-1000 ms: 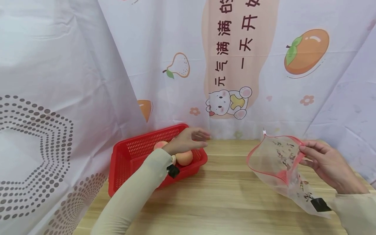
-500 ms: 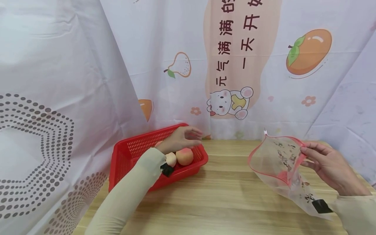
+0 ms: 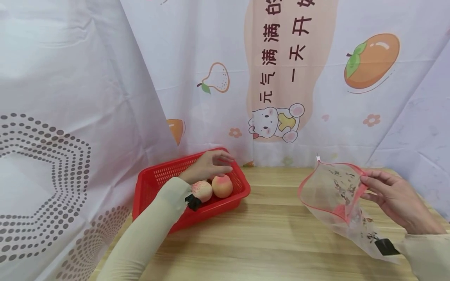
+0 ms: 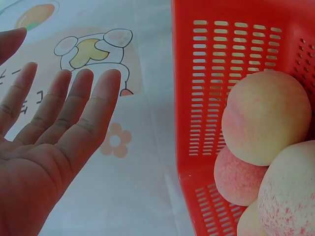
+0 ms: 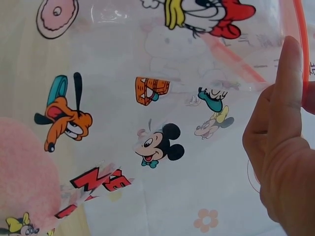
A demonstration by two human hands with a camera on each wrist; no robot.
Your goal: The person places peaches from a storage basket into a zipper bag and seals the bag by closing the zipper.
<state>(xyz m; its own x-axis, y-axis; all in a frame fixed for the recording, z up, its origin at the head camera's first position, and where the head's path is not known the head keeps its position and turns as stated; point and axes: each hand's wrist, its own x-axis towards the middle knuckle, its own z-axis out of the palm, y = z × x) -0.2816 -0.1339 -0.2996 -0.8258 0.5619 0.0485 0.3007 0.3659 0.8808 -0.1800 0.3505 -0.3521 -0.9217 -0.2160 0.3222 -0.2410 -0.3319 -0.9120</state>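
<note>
One pink fruit (image 5: 24,169) looks bagged already, the right hand (image 3: 395,199) pinching the rim of the clear bag (image 3: 321,195)! By the red basket (image 3: 214,210), the left hand (image 3: 207,167) hovers empty, fingers apart; at least four peaches (image 4: 266,118) sit inside, unbagged.

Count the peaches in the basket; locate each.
4 show in the left wrist view: a yellowish peach uppermost, a reddish peach below it, a speckled peach lower right, a pale peach cut off at the bottom edge. More may be hidden.
</note>
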